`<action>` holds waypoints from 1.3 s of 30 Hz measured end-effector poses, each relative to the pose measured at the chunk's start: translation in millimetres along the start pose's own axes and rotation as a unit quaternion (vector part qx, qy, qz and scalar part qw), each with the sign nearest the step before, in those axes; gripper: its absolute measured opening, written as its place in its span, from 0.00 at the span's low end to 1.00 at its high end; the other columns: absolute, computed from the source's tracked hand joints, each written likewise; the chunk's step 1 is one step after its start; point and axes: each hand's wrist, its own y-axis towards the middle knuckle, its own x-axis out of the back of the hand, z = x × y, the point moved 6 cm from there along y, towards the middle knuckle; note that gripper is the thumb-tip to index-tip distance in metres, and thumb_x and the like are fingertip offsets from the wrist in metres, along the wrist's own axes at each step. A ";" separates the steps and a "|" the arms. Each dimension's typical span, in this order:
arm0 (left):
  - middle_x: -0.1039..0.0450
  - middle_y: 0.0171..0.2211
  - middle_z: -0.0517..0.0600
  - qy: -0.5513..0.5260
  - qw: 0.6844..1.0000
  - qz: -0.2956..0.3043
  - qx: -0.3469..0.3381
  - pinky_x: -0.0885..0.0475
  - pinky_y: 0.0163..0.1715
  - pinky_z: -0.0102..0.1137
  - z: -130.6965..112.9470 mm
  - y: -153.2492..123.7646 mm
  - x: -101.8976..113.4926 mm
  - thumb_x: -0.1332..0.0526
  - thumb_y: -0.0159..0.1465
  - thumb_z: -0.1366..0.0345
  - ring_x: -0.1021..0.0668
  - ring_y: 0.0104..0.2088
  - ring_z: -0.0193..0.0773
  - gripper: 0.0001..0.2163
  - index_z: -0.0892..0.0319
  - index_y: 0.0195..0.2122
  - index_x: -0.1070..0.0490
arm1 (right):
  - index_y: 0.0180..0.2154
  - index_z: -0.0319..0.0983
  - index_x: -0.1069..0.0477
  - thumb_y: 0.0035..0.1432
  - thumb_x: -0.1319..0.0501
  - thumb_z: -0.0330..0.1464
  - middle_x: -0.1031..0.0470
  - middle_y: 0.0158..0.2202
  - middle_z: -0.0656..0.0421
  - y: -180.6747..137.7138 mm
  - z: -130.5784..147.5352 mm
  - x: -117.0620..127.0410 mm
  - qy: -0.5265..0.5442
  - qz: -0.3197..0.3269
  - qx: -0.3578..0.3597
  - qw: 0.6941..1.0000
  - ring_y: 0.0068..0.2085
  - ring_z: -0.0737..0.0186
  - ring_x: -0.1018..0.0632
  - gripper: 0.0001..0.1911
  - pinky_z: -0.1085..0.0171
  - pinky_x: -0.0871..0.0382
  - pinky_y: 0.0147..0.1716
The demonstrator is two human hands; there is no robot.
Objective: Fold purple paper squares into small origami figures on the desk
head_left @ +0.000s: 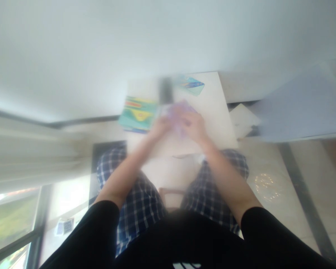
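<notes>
The whole picture is smeared by motion. My left hand point(161, 127) and my right hand point(194, 127) meet over a small pale table point(212, 123), both on a pale purple sheet or packet point(180, 112) that lies between them. The fingers are too blurred to tell how they grip. A green and yellow booklet point(138, 114) lies just left of my left hand. A dark upright object point(165, 89) stands behind the hands, and a teal card or packet point(192, 85) lies at the table's far edge.
A white wall fills the upper part. A large pale blue sheet or board point(302, 108) and white papers point(243, 119) are at the right. My checked-trousered knees sit under the table, with tiled floor around and a window at lower left.
</notes>
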 end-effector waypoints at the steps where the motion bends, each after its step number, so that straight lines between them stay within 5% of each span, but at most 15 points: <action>1: 0.23 0.53 0.56 0.017 1.000 -0.020 -0.004 0.25 0.54 0.43 2.9 0.7 2.2 0.31 0.59 0.49 0.22 0.55 0.53 0.25 0.57 0.53 0.25 | 0.36 0.41 0.20 0.59 0.40 0.29 0.18 0.38 0.56 0.0 -0.3 -0.9 -0.006 0.005 -0.002 1.000 0.43 0.54 0.20 0.09 0.56 0.29 0.48; 6: 0.26 0.53 0.57 0.187 0.963 -0.162 -0.109 0.24 0.50 0.41 -5.3 -3.8 14.6 0.35 0.63 0.51 0.23 0.54 0.47 0.26 0.54 0.59 0.35 | 0.37 0.40 0.20 0.60 0.40 0.30 0.18 0.37 0.54 0.2 -3.4 -4.5 -0.057 0.021 -0.005 0.998 0.43 0.51 0.21 0.09 0.53 0.32 0.48; 9: 0.33 0.60 0.59 0.343 0.912 -0.169 -0.152 0.34 0.61 0.50 -18.8 -7.9 14.3 0.37 0.65 0.54 0.34 0.64 0.53 0.21 0.53 0.57 0.33 | 0.39 0.41 0.20 0.60 0.40 0.30 0.18 0.38 0.54 -0.1 -3.6 -5.5 -0.077 0.025 -0.003 0.997 0.45 0.50 0.22 0.09 0.51 0.35 0.51; 12: 0.33 0.60 0.57 0.387 0.891 -0.178 -0.159 0.38 0.63 0.51 -24.9 -9.3 16.5 0.40 0.67 0.58 0.34 0.64 0.52 0.18 0.52 0.58 0.33 | 0.39 0.42 0.20 0.61 0.40 0.30 0.18 0.39 0.55 -0.5 -2.2 -6.9 -0.080 0.032 0.003 0.996 0.46 0.49 0.22 0.10 0.49 0.37 0.53; 18: 0.27 0.54 0.54 0.380 0.890 -0.176 -0.182 0.33 0.60 0.48 -18.9 -7.1 14.0 0.40 0.67 0.64 0.28 0.58 0.48 0.13 0.53 0.52 0.27 | 0.41 0.42 0.20 0.60 0.40 0.30 0.18 0.42 0.56 -0.8 -0.7 -8.2 -0.044 0.036 0.011 0.998 0.48 0.50 0.22 0.11 0.51 0.35 0.54; 29: 0.24 0.53 0.53 0.344 0.922 -0.073 -0.163 0.33 0.60 0.47 -13.2 -0.6 10.5 0.44 0.68 0.65 0.26 0.56 0.45 0.12 0.55 0.48 0.22 | 0.50 0.42 0.22 0.62 0.44 0.27 0.19 0.47 0.52 0.7 -0.5 -7.9 -0.070 0.082 0.006 0.994 0.53 0.48 0.23 0.18 0.48 0.37 0.57; 39: 0.22 0.51 0.52 0.336 0.924 -0.040 -0.179 0.34 0.61 0.49 -15.0 -6.0 7.1 0.40 0.64 0.68 0.25 0.56 0.47 0.12 0.54 0.45 0.20 | 0.46 0.42 0.19 0.59 0.42 0.26 0.18 0.45 0.54 0.7 -4.5 -11.6 -0.047 0.078 0.019 0.996 0.50 0.49 0.22 0.17 0.49 0.32 0.55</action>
